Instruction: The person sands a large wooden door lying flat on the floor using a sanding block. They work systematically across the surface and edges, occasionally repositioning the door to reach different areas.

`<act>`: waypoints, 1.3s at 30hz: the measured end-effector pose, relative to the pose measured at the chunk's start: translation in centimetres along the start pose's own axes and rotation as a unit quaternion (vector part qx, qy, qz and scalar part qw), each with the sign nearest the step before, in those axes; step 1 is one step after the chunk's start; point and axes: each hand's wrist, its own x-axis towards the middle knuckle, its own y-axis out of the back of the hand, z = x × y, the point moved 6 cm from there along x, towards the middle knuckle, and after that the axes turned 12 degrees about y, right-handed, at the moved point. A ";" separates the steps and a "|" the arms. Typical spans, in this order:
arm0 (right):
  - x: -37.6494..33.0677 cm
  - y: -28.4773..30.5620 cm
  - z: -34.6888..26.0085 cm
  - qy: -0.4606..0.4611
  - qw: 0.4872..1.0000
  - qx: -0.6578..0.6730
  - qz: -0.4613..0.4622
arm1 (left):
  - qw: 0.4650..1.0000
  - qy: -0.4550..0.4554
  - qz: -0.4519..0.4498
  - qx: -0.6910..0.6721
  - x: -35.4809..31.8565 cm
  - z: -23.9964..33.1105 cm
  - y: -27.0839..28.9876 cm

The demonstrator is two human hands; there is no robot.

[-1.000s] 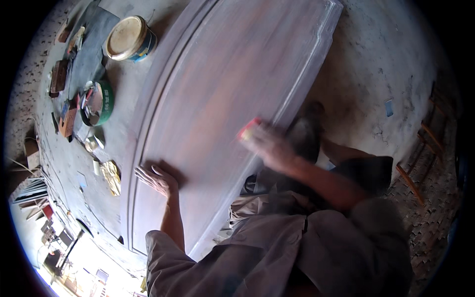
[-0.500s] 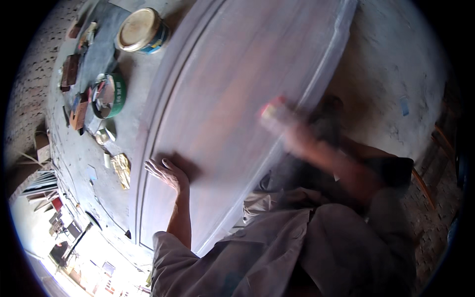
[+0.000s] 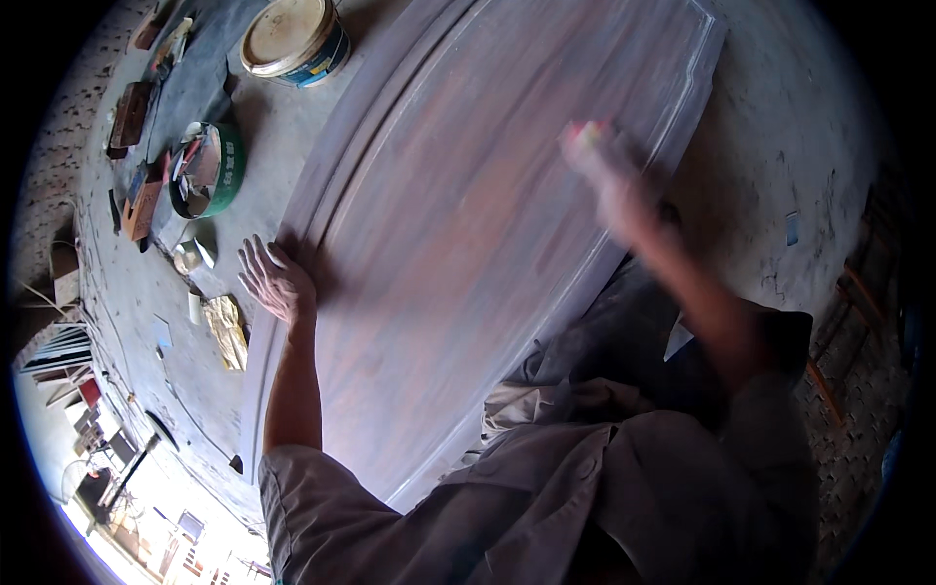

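Observation:
A long wooden panel [image 3: 458,234] with moulded edges lies in front of me, its brownish surface streaked with pale dust. My left hand [image 3: 278,280] is open, fingers spread, against its left edge moulding, and pale dust coats the fingers. Over the panel's right half, my right hand [image 3: 616,175] is smeared by motion. At its fingers shows a small red and yellow thing [image 3: 590,134], gripped by the hand; blur hides its exact kind.
Left of the panel stand a lidded bucket [image 3: 292,44] and a green round tub [image 3: 227,171] holding scraps. Nearby lie a cardboard box [image 3: 141,207], a crumpled gold wrapper [image 3: 227,331] and a white cylinder [image 3: 194,308]. A blue scrap [image 3: 792,228] lies on the floor at right.
My left hand has slid up and left to the panel's edge. My right hand, with the red and yellow thing, has moved farther away and slightly right. The view has shifted a little.

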 end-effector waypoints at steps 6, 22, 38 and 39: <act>-1.6 -4.0 -9.5 0.080 0.987 -0.095 0.098 | 1.000 0.004 0.007 0.005 0.1 -0.7 0.4; -5.6 -9.0 -20.4 0.222 0.974 0.030 -0.029 | 1.000 -0.015 0.007 -0.024 -0.6 0.9 -0.7; 0.6 -7.2 -17.3 0.286 0.957 0.045 0.010 | 1.000 0.009 -0.009 -0.013 -0.2 0.4 0.5; 4.6 -4.7 -14.2 0.268 0.963 -0.007 0.015 | 1.000 0.015 -0.008 -0.008 -0.4 -0.2 1.0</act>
